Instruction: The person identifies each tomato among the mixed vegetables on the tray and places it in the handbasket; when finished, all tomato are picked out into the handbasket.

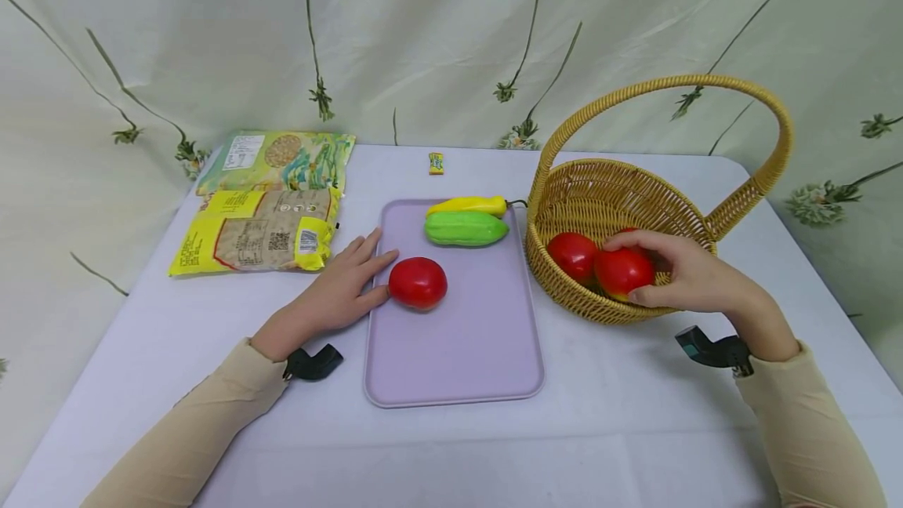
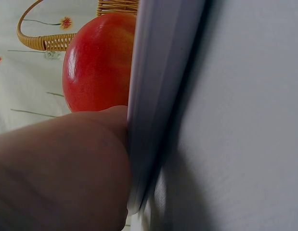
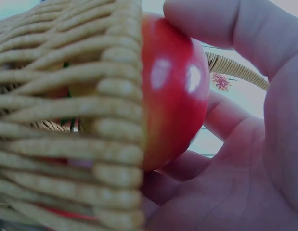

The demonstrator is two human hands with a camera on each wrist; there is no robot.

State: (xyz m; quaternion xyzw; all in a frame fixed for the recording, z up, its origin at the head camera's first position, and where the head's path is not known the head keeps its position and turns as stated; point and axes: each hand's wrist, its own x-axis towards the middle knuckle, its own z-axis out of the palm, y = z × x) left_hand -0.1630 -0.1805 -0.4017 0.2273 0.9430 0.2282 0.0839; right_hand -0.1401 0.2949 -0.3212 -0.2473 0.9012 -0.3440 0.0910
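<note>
A lilac tray [image 1: 455, 359] lies flat in the middle of the table. My left hand [image 1: 340, 285] rests at its left rim with fingers spread, the thumb tip beside a red apple [image 1: 418, 284]; whether they touch I cannot tell. Farther back on the tray are a green cucumber-like vegetable [image 1: 466, 228] and a yellow pepper [image 1: 466, 206]. To the right stands a wicker basket [image 1: 585, 300] with a tall handle. Inside it, my right hand [image 1: 680, 269] grips a red apple [image 3: 175, 91] with a yellowish side, fingers and thumb curled round it. Another red apple [image 1: 573, 255] lies next to that one.
Two packets, a yellow one [image 1: 261, 232] and a green one [image 1: 278, 163], lie at the back left. A tiny yellow sachet [image 1: 436, 164] is near the table's back edge. The basket's handle [image 1: 663, 83] arches high. Flowered cloth [image 1: 437, 45] hangs behind.
</note>
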